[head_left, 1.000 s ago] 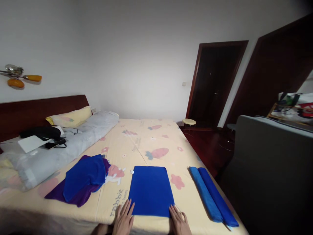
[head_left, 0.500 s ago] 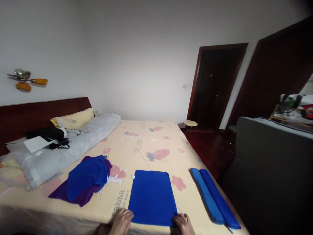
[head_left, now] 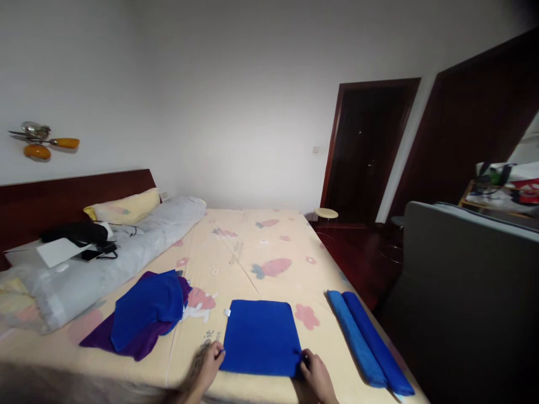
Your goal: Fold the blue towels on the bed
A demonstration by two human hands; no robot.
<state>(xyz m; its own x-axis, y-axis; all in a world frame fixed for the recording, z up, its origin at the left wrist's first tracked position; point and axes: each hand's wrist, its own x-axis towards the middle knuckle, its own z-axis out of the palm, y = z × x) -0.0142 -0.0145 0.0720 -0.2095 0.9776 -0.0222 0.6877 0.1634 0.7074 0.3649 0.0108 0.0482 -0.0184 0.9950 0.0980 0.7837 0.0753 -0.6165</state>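
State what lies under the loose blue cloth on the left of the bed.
A purple cloth lies under the loose blue cloth, showing at its near and left edges. Anything beneath its covered middle is hidden.

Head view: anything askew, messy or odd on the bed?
One thing: the loose blue cloth lies crumpled on a rumpled purple cloth at the left. The flat folded blue towel, pinched at its near corners by the left hand and right hand, looks square, and the two rolled blue towels lie neatly parallel.

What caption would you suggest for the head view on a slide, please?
Both hands, left hand and right hand, pinch the near corners of a folded blue towel on a bed.
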